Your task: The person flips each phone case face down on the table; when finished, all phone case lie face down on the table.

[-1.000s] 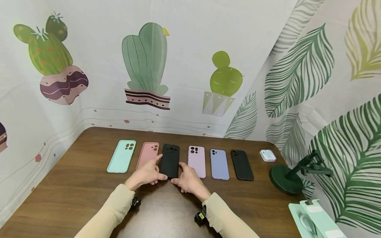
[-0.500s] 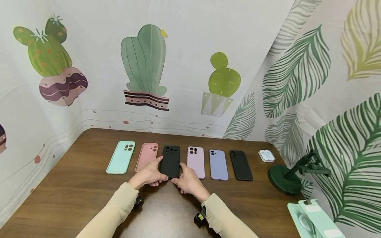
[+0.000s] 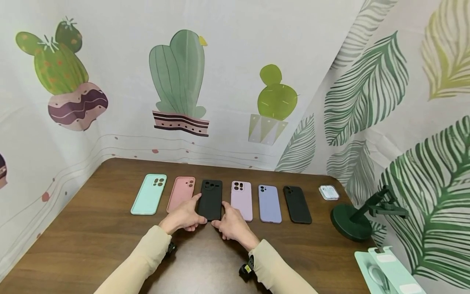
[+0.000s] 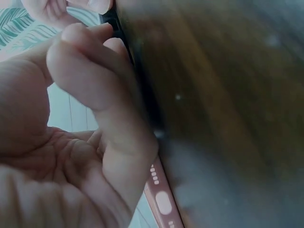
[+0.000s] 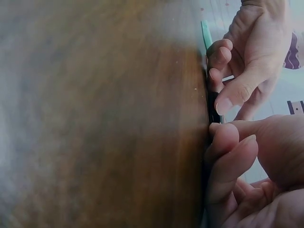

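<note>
A black phone case lies flat, third from the left in a row on the wooden table. My left hand holds its lower left corner, index finger along the side and thumb at the bottom edge. Mirroring this, my right hand grips the lower right corner the same way. Just left of it is a pink phone case, partly behind my left hand; its end with small cutouts shows in the left wrist view. To the right, a lilac phone case is partly covered by my right hand.
A mint phone case lies at the row's left end. Rightward lie a periwinkle phone case and another black phone case. Beyond them are a small white box, a dark green stand and a mint stand.
The black phone case has shifted very slightly toward me, and my left hand has moved a little right with it. The last half second shows almost no motion.
</note>
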`<state>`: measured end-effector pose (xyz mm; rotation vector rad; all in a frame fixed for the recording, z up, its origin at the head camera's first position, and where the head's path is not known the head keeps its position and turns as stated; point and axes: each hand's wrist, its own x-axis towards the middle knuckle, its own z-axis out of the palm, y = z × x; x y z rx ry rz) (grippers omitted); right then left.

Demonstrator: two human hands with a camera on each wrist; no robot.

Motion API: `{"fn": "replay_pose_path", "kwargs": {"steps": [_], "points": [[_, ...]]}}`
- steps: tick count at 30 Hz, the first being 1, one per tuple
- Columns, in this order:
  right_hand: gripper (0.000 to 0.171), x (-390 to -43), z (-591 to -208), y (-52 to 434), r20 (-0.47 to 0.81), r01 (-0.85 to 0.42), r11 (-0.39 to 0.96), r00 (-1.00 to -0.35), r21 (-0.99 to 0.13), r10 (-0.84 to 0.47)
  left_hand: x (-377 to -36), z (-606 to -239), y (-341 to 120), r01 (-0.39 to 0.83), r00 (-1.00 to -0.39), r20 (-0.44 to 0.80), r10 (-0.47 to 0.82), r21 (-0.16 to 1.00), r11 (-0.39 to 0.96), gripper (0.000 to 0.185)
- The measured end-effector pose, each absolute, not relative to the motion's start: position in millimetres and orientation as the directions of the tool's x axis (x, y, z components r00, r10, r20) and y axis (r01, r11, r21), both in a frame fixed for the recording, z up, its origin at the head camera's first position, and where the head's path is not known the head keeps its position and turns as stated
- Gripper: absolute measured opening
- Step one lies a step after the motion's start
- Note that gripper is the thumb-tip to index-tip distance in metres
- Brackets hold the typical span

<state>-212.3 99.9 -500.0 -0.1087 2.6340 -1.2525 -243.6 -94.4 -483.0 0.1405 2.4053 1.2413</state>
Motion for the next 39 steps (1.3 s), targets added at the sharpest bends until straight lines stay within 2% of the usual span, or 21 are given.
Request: {"fn": "replay_pose_path", "kwargs": {"steps": [9,14,20,27,33,39], "points": [[0.086,-204,-495,95,-0.087,-0.046,0.636,-0.980,-0.770,-0.176,-242,-480,-119,-0.007,-0.879,-0.247,0.409,0.863,0.505,0.103],[0.085,-201,-490,80,-0.051,-0.102,0.622,-0.973,-0.777,-0.223,-240,-469,-147,0.037,-0.893,-0.221,0.391,0.831,0.554,0.110],[0.087,-203,-487,56,-0.079,-0.098,0.615,-0.964,-0.782,-0.255,-250,-460,-174,0.003,-0.906,-0.260,0.333,0.784,0.621,0.119],[0.095,-213,-486,26,-0.144,-0.054,0.627,-0.955,-0.777,-0.259,-261,-461,-185,-0.084,-0.884,-0.358,0.301,0.754,0.651,0.119],[0.077,-224,-487,7,-0.150,-0.056,0.652,-0.955,-0.756,-0.256,-260,-463,-185,-0.173,-0.864,-0.427,0.266,0.749,0.640,0.117],[0.060,-232,-487,-3,-0.176,-0.009,0.677,-0.963,-0.736,-0.204,-262,-467,-183,-0.201,-0.866,-0.432,0.252,0.763,0.615,0.114]]}}
